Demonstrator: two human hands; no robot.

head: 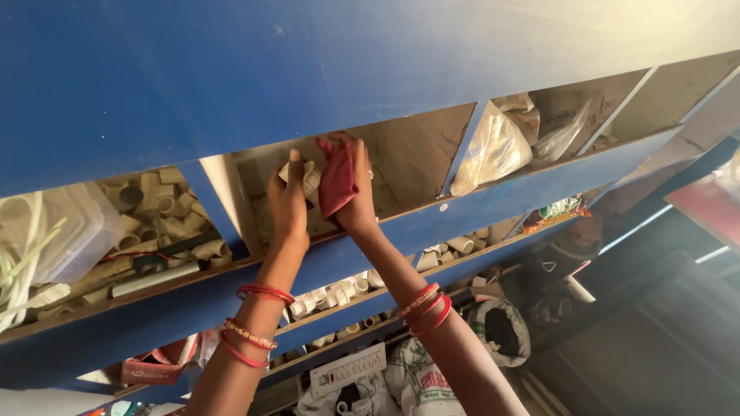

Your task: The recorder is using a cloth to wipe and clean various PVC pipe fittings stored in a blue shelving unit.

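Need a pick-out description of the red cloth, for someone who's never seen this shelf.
Find the long blue shelf unit with open wooden compartments. In the upper row, go to the compartment both hands reach into, right of the one heaped with beige pipe fittings. The red cloth is gripped in the right hand, the only dark red, soft item among pale hard fittings; the left hand holds a white fitting.

A blue shelf unit (324, 69) fills the view, its broad top board running across at a slant. Below it sit 3 tiers of open compartments with bare brown backs, split by white-edged dividers (468, 146). Pale pipe fittings (166, 219) crowd the left bin; clear plastic bags (493, 150) fill one on the right. More fittings (455, 248) line the lower tier. Sacks (501, 330) and a white switch panel (347, 371) lie underneath. Warm light falls from the upper right; the floor (655, 347) is dark.
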